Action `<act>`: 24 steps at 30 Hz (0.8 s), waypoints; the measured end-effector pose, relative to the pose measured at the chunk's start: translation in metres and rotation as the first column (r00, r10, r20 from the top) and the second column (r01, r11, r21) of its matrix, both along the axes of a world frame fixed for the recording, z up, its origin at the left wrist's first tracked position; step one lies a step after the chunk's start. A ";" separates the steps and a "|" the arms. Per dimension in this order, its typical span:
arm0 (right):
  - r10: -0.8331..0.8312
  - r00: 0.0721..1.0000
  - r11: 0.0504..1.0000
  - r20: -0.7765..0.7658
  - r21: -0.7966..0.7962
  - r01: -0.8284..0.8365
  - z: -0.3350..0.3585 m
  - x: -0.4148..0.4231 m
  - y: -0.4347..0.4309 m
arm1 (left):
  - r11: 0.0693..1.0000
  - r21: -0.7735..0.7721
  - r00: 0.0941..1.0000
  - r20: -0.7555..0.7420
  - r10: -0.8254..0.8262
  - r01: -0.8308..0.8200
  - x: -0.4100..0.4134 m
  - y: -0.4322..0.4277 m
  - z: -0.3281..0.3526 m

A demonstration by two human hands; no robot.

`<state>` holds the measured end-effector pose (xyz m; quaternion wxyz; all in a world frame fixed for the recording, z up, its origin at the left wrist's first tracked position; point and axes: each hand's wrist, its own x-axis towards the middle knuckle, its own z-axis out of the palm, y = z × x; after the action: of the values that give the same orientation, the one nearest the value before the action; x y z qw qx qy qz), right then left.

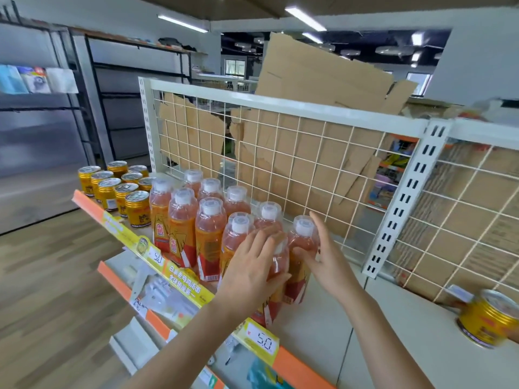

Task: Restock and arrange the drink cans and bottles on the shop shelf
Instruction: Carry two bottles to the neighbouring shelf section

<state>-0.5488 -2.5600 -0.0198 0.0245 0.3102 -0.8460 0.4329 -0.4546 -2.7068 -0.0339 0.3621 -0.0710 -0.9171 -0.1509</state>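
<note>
Down at the left hand (252, 265) first: spread wide, fingers straight, palm laid flat across the side of the front bottle (280, 265). Over to the right hand (325, 254): open as well, fingers straight and pointing up behind the end bottle (304, 240), thumb touching its front. Hard to say through the blur whether pressing or merely resting.

Both of these upright and side by side between the two hands, at the right-hand end of the row of bottles (209, 234). Further left along the shelf (317, 318), white caps in close ranks, orange and red labels facing out.

Beyond those, at the far left end, a tight block of gold cans (120, 189), all standing. Well apart on the right, a lone can (488, 318) lying on its side near the wire grid (280, 153).

Along the shelf's front edge, a yellow price strip (179, 273) and a 5.0 tag (264, 342). Behind the grid, torn cardboard (323, 74).
</note>
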 end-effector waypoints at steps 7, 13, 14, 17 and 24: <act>-0.104 0.983 0.977 -0.151 0.172 0.129 0.001 0.039 0.064 | 0.995 -0.090 0.999 0.015 0.053 -0.051 0.016 0.018 -0.002; -0.319 0.900 0.912 -0.296 0.163 0.376 0.003 0.088 0.157 | 0.995 -0.070 0.995 0.079 -0.067 0.072 0.041 0.055 0.009; -0.361 0.880 0.893 -0.309 0.158 0.422 0.002 0.098 0.174 | 0.994 -0.070 0.993 0.089 -0.082 0.088 0.044 0.062 0.008; -0.476 0.813 0.832 -0.335 0.127 0.540 -0.004 0.130 0.226 | 0.989 -0.088 0.987 0.113 -0.111 0.122 0.051 0.084 0.002; -0.675 0.668 0.675 -0.314 0.103 0.730 -0.017 0.217 0.334 | 0.966 -0.089 0.955 0.198 -0.221 0.242 0.062 0.154 -0.010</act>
<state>-0.3322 -2.2264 -0.0369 0.2620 0.0104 -0.9320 0.2503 -0.3930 -2.5532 -0.0443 0.2501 -0.1840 -0.9393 -0.1463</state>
